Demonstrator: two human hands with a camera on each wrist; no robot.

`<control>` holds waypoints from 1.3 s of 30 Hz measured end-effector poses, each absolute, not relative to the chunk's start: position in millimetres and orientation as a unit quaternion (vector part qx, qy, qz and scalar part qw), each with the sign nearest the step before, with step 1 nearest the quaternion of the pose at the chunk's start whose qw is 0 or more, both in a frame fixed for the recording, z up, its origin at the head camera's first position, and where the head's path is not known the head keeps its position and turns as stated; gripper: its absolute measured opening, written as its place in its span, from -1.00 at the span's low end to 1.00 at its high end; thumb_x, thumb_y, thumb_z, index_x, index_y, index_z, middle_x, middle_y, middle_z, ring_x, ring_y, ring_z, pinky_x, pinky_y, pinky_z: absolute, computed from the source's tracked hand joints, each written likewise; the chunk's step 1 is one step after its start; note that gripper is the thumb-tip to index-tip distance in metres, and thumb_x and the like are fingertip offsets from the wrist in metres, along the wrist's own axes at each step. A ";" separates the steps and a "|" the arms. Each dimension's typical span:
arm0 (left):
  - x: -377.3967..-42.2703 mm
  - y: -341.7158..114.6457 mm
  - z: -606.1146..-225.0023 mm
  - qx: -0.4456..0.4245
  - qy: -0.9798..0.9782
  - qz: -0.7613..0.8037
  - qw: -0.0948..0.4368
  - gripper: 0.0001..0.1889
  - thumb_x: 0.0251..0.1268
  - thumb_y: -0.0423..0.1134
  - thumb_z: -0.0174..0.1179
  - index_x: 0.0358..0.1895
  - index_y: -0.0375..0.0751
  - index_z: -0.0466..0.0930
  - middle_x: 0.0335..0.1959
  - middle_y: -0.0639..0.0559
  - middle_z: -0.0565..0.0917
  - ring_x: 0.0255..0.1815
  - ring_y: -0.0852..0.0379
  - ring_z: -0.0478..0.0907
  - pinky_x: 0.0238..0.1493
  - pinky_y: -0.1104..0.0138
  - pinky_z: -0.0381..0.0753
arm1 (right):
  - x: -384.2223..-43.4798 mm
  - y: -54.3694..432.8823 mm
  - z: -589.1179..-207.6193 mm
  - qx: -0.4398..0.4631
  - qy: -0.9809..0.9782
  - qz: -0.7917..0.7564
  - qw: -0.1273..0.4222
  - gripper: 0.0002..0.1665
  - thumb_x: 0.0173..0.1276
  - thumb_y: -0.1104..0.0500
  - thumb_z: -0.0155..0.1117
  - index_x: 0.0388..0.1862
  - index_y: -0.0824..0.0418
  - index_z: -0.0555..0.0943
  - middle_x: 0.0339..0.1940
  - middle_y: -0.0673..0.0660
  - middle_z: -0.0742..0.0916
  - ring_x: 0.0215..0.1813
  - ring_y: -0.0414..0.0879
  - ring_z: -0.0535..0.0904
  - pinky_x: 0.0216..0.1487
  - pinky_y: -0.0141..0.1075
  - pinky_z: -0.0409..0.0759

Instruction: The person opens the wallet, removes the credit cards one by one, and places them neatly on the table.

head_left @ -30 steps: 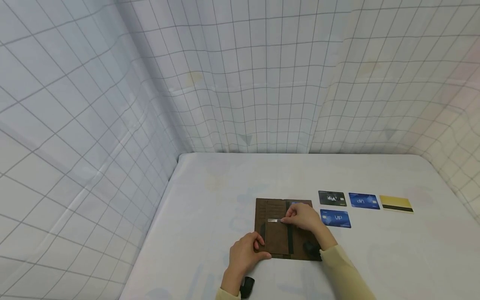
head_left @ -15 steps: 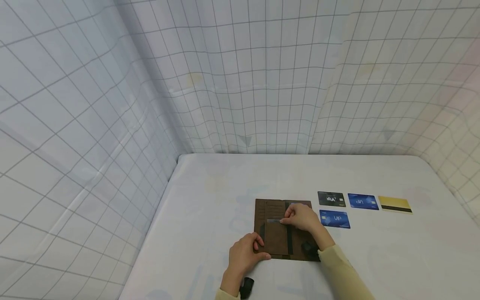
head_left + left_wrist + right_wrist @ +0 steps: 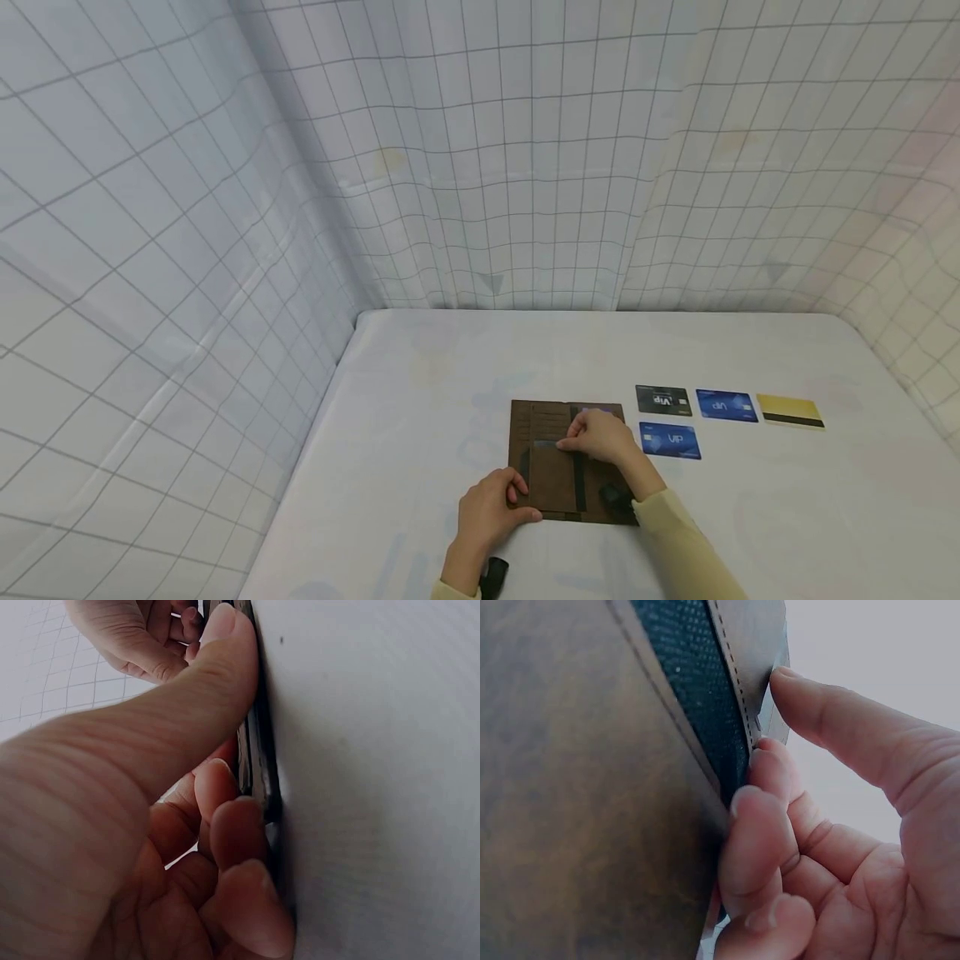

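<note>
An open brown wallet [image 3: 553,483] lies flat on the white table, its card slots and a dark strip facing up. My left hand [image 3: 487,508] holds its lower left corner, with the thumb along the bottom edge and the fingers curled at the left side. My right hand [image 3: 606,437] pinches the upper edge of a card at the mouth of the wallet's inner pocket; only a thin greyish strip of that card [image 3: 545,444] shows. In the right wrist view, thumb and forefinger meet at the pocket's edge beside the dark mesh strip [image 3: 697,690].
Right of the wallet lie a black VIP card [image 3: 663,400], two blue VIP cards, one farther back [image 3: 726,405] and one nearer [image 3: 670,440], and a gold card [image 3: 791,410]. A blue-purple edge [image 3: 596,410] shows behind my right hand. Gridded white curtains surround the table.
The card has slid down into the pocket, so less of its pale strip shows. My right hand has shifted slightly left and down with it; the left hand stays put.
</note>
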State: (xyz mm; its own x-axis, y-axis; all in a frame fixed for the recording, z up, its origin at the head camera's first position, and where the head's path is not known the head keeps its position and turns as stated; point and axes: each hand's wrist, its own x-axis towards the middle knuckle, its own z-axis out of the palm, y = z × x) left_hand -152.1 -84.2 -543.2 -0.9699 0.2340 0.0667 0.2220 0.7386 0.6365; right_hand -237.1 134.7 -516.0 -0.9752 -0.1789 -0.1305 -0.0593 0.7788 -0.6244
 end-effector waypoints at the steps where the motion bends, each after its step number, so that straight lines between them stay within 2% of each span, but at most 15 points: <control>1: -152.2 -84.2 -543.5 0.122 0.933 0.339 0.009 -0.63 -0.17 0.06 0.50 -0.38 0.07 0.50 -0.57 0.30 0.34 -0.64 0.33 0.24 -0.58 0.39 0.27 | -237.3 134.6 -516.2 -0.063 0.939 -0.326 0.093 -0.71 0.06 -0.03 0.49 -0.53 0.08 0.58 -0.60 -0.07 0.56 -0.55 -0.17 0.44 -0.52 -0.27 0.38; 12: -151.6 -83.2 -542.7 0.120 0.934 0.338 0.010 -0.63 -0.17 0.05 0.50 -0.38 0.07 0.51 -0.57 0.30 0.34 -0.64 0.33 0.24 -0.59 0.39 0.27 | -239.9 135.5 -516.9 -0.073 0.929 -0.340 0.126 -0.70 0.07 -0.02 0.49 -0.55 0.10 0.57 -0.63 -0.04 0.57 -0.62 -0.16 0.49 -0.58 -0.29 0.39; 21: -150.7 -82.9 -541.1 0.122 0.935 0.333 0.008 -0.63 -0.18 0.05 0.50 -0.38 0.06 0.50 -0.57 0.29 0.34 -0.64 0.33 0.24 -0.59 0.38 0.27 | -248.6 139.0 -517.7 -0.091 0.911 -0.369 0.164 -0.70 0.10 0.00 0.48 -0.53 0.13 0.57 -0.59 -0.01 0.58 -0.61 -0.11 0.49 -0.53 -0.26 0.43; 39: -154.2 -81.8 -542.5 0.115 0.937 0.330 0.019 -0.62 -0.18 0.08 0.50 -0.39 0.09 0.48 -0.57 0.30 0.33 -0.66 0.31 0.23 -0.60 0.38 0.27 | -252.7 135.7 -513.5 -0.093 0.912 -0.362 0.171 -0.76 0.15 0.07 0.45 -0.54 0.11 0.58 -0.59 -0.01 0.58 -0.62 -0.10 0.50 -0.52 -0.26 0.47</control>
